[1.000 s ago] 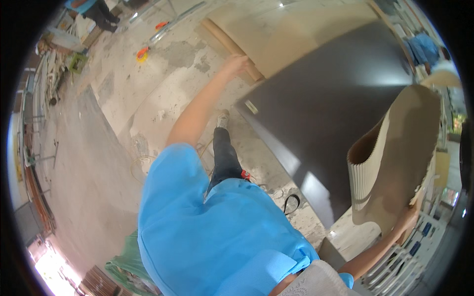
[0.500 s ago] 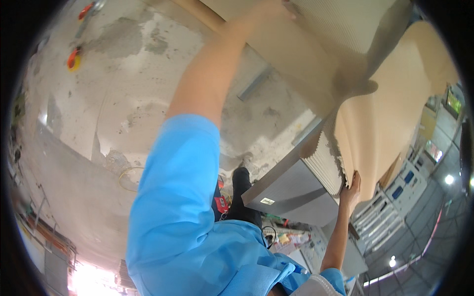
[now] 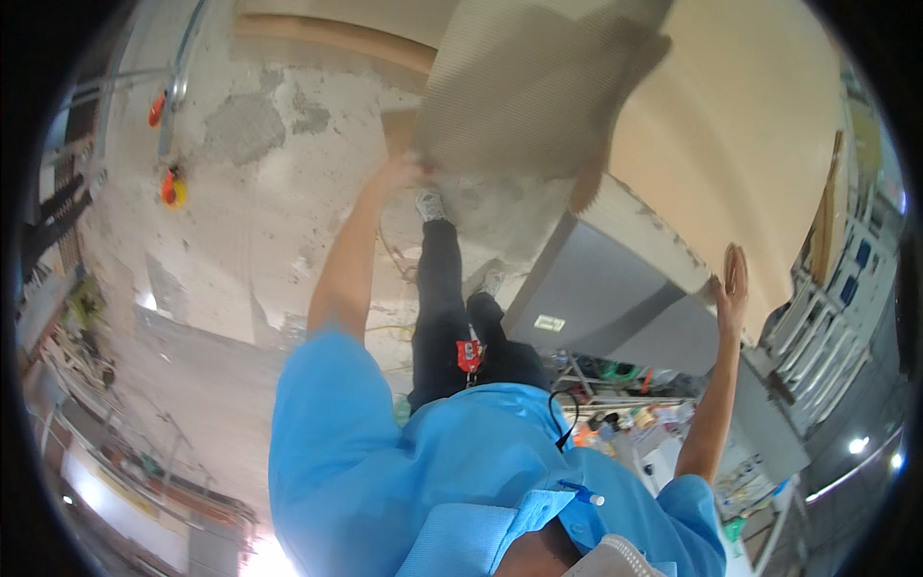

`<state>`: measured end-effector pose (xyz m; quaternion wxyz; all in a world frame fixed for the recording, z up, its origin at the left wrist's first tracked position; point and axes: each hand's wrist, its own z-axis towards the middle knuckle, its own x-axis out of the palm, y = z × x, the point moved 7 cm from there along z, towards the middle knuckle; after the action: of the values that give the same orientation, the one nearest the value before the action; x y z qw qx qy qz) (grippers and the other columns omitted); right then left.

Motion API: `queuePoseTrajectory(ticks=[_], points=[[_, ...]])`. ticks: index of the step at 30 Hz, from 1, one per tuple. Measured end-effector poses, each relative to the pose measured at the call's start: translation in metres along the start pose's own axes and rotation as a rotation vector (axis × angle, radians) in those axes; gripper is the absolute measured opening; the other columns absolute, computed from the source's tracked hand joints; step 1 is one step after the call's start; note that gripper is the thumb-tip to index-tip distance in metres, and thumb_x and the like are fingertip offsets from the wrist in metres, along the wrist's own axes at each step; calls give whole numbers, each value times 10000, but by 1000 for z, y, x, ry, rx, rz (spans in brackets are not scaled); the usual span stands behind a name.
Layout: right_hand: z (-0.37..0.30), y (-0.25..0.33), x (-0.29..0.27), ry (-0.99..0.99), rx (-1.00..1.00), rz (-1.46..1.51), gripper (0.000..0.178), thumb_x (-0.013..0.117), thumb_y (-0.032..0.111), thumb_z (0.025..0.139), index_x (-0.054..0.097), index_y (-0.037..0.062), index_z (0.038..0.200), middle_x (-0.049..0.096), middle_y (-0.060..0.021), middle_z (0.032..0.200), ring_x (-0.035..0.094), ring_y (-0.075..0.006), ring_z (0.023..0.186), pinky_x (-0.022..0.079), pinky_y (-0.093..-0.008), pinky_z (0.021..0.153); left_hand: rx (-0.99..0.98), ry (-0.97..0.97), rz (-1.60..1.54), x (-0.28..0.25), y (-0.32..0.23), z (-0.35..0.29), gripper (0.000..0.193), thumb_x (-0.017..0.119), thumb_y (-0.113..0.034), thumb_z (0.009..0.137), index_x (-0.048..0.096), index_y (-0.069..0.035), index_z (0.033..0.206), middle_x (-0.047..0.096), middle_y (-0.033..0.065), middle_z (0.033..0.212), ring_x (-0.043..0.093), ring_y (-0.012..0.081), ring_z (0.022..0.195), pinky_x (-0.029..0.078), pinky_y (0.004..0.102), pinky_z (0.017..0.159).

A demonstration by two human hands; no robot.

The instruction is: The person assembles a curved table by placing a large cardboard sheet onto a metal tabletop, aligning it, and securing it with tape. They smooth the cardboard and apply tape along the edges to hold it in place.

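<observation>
A large tan corrugated cardboard sheet [image 3: 731, 144] bends over a grey box-like block [image 3: 615, 298] with a small white label. Its ribbed part [image 3: 524, 91] hangs to the left of the block, partly in shadow. My left hand [image 3: 406, 171] is at the lower left corner of that ribbed part; motion smears its fingers, so a grip cannot be made out. At the near right edge of the sheet is my right hand [image 3: 733, 288], its fingers stretched out against the smooth tan face.
A long tan cardboard edge [image 3: 336, 37] lies at the far left. Orange-and-yellow tape dispensers [image 3: 173, 188] rest on the worn pale surface [image 3: 240, 221]. White slatted racks [image 3: 846, 298] stand at the right. Below the block is a cluttered shelf [image 3: 644, 418].
My left hand has come nearer and to the left, with the ribbed part drawn down toward me. My right hand has shifted right and up along the sheet, and its fingers have straightened.
</observation>
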<state>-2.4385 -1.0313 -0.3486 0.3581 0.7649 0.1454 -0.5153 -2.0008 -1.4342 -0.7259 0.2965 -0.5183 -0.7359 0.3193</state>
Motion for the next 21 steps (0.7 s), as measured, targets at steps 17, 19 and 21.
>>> queuePoseTrajectory(ticks=[17, 19, 21], points=[[-301, -141, 59, -1045, 484, 756, 441, 658, 229, 999, 566, -52, 1326, 603, -192, 1322, 579, -253, 1199, 440, -383, 1042, -226, -417, -82, 48, -34, -285, 566, 741, -228, 931, 545, 39, 1391, 628, 114, 1339, 564, 248, 1260, 415, 396, 1102], [-360, -160, 138, -1021, 935, 788, 545, 703, 281, 971, 522, -88, 1330, 594, -231, 1310, 595, -262, 1135, 455, -392, 1010, -219, -397, -113, 55, -63, -307, 596, 742, -239, 932, 522, 46, 1407, 622, 127, 1344, 564, 254, 1263, 426, 401, 1096], [-389, -160, 228, -639, 1398, 968, 616, 726, 333, 951, 507, -66, 1366, 571, -227, 1358, 592, -275, 1146, 453, -379, 999, -430, -399, 16, 56, -73, -328, 611, 732, -280, 937, 527, 61, 1401, 603, 133, 1378, 550, 248, 1280, 387, 377, 1113]])
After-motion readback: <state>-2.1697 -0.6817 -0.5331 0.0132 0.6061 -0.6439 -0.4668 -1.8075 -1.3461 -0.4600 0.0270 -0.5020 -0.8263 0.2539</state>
